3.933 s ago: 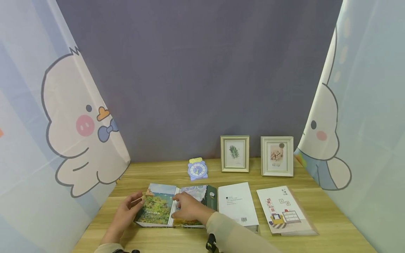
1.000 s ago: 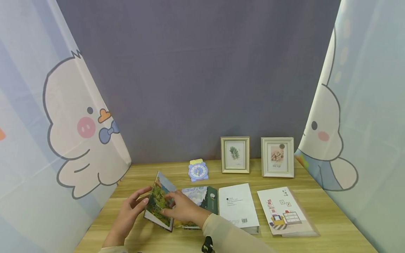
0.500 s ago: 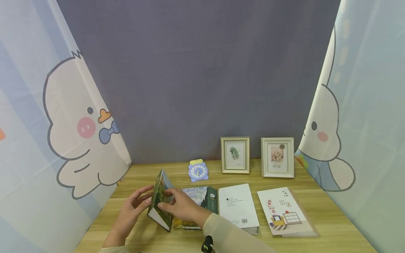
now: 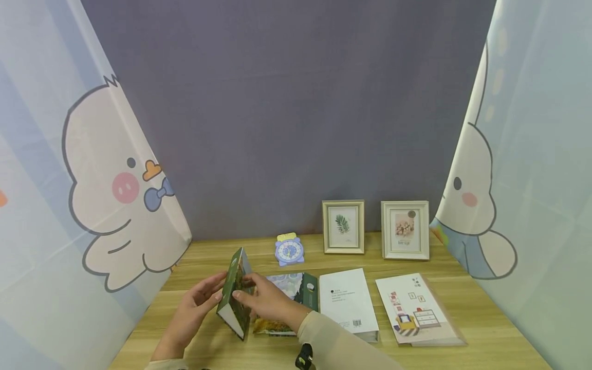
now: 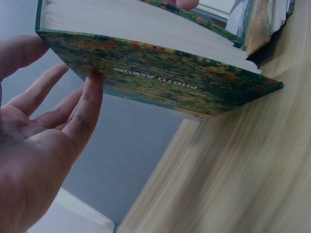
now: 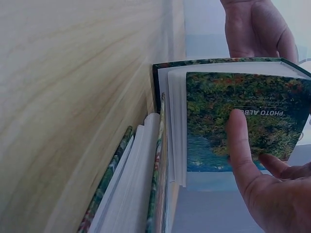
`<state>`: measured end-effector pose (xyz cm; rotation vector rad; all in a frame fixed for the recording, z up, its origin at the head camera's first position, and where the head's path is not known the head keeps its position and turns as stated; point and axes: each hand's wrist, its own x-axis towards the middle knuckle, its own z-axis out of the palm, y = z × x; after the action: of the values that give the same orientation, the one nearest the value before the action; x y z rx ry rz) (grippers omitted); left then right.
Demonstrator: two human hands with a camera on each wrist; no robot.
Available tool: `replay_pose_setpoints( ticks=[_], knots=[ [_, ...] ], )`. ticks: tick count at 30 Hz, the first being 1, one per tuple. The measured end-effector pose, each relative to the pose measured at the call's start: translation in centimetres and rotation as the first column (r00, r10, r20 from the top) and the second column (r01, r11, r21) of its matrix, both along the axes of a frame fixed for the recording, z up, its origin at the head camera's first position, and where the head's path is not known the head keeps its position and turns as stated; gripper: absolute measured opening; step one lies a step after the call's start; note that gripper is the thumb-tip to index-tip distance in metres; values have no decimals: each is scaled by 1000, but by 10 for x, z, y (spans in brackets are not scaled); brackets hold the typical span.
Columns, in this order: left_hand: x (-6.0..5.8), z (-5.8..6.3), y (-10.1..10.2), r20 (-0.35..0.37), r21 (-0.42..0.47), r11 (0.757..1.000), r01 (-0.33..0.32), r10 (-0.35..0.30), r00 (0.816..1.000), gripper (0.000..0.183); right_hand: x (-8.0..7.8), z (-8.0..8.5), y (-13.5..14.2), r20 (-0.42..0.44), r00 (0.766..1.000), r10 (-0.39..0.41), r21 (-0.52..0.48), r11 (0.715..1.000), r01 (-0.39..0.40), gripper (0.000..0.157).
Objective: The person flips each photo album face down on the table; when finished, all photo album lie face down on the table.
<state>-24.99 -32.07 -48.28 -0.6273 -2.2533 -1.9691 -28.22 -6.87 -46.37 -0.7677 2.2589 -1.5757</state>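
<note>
A green photo album (image 4: 235, 295) with a painted garden cover stands tilted on the table, spine up. In the left wrist view its pages show at the bottom edge, and one cover (image 5: 160, 77) faces my left hand (image 5: 43, 141). My left hand (image 4: 191, 311) is at the album's left side, with fingertips touching that cover. From the other side my right hand (image 4: 270, 300) lays its thumb and fingers on the opposite cover (image 6: 209, 116); they look fairly straight. Beside it, under my right forearm, lies a second painted album (image 4: 310, 295), partly hidden.
To the right lie a thick white album (image 4: 349, 298) and a white album with a furniture drawing (image 4: 418, 308). Farther back are a purple clock-shaped item (image 4: 289, 250), a leaf picture frame (image 4: 343, 227) and a flower picture frame (image 4: 405, 229). Curtains surround the wooden table (image 4: 203, 257).
The garden album lay flat earlier; it has been raised onto its edge, and its spine has turned up into view. Both hands have stayed beside it, with the left shifted slightly right.
</note>
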Motion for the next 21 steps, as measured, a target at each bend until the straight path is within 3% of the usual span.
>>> replay_pose_setpoints(
  ticks=[11, 17, 21],
  knots=[
    [-2, -3, 1, 31, -58, 998, 14, -12, 999, 53, -2, -4, -1, 98, 995, 1, -145, 989, 13, 59],
    [-1, -3, 2, 9, -67, 996, 54, -53, 999, 51, -2, -4, 0, 211, 976, 63, -284, 959, -1, 61],
    [-1, -6, 2, 63, -80, 997, 14, -9, 998, 50, -2, -4, 1, 247, 966, 80, -343, 939, 10, 55]
  ],
)
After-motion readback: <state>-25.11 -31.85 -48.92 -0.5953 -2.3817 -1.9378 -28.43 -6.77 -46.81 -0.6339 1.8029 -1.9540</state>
